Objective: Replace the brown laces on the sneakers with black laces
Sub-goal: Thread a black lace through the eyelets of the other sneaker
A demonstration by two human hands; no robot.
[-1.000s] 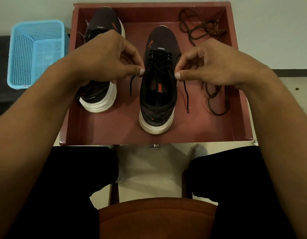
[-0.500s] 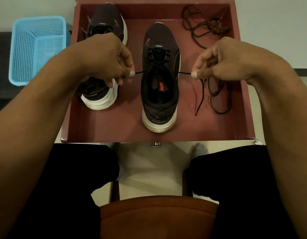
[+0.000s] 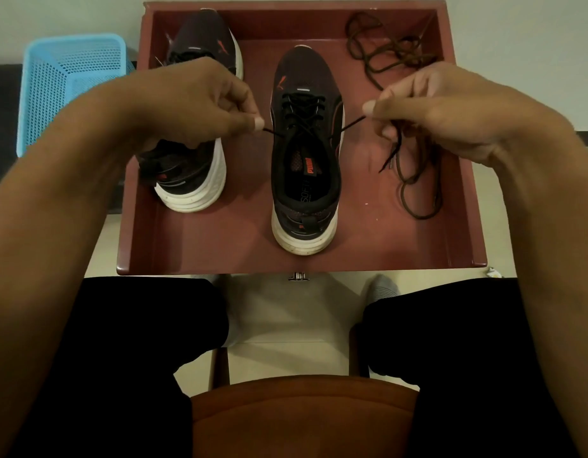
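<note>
Our left hand and right hand each pinch one end of the black lace, held outward seemingly to snug it through the sneaker between them. The brown laces lie beneath the right hand.

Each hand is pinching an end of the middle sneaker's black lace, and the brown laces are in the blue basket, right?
Not the basket: the head view shows the brown laces in the red tray, right of that sneaker. The left hand and right hand do pinch the black lace ends.
</note>
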